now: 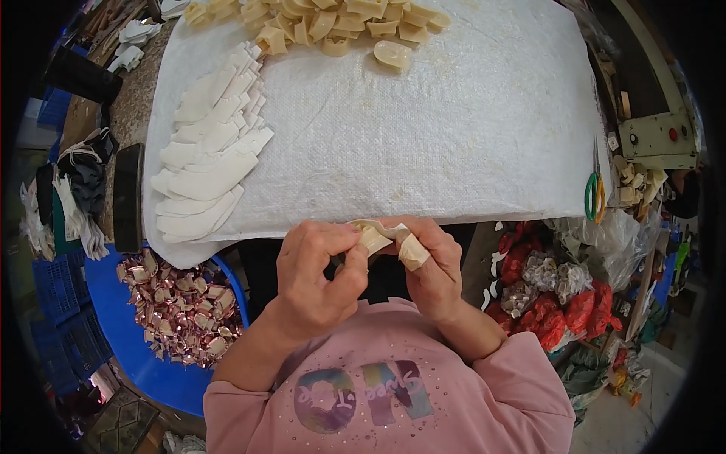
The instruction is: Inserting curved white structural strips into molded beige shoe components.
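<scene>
Close to my body, just off the near edge of the white-covered table (423, 136), both hands grip a small cream shoe heel (373, 239). A thin white strip (387, 225) runs along its top edge. My left hand (321, 265) is closed, thumb and fingertips pinching the left side of the heel. On the other side my right hand (432, 268) is closed too, its thumb covered by a beige wrap (412, 251). Overlapping white cut pieces (204, 151) fan out at the table's left. Several cream heels (333, 26) lie heaped at the far side, one (392, 56) slightly apart.
A blue tub (144, 363) of shiny pink pieces (178, 306) stands at lower left. Beside the table's left edge lies a dark flat phone-like object (128, 197). Scissors (595, 198) with green and orange handles hang at the right edge, above red bags (578, 310).
</scene>
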The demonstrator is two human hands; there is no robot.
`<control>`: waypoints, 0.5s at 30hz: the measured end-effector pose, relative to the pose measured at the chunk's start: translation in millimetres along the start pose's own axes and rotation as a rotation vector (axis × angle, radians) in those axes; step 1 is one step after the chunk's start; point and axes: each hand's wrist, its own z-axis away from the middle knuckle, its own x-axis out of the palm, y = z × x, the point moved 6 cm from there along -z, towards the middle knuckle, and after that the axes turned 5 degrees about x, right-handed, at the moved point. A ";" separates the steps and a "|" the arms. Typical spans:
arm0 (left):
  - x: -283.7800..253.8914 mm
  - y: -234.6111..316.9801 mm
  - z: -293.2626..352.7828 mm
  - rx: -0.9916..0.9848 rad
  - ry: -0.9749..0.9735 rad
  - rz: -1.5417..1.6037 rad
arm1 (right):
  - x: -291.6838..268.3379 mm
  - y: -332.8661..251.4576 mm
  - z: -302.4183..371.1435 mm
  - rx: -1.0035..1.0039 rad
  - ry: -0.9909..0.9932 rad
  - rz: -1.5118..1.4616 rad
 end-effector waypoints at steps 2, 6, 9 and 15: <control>4.0 4.9 -4.4 0.020 -0.067 -0.101 | 0.5 -3.3 -1.9 -0.015 -0.009 0.085; 5.0 7.2 -6.4 0.006 -0.103 -0.139 | 1.8 -5.3 -4.4 0.037 -0.037 0.366; 7.2 2.1 -4.1 -0.032 -0.160 -0.136 | -2.2 -8.0 -11.3 0.020 -0.105 0.458; 3.4 -21.0 15.9 -0.377 0.125 0.408 | -20.3 10.5 -34.5 0.365 -0.213 -0.011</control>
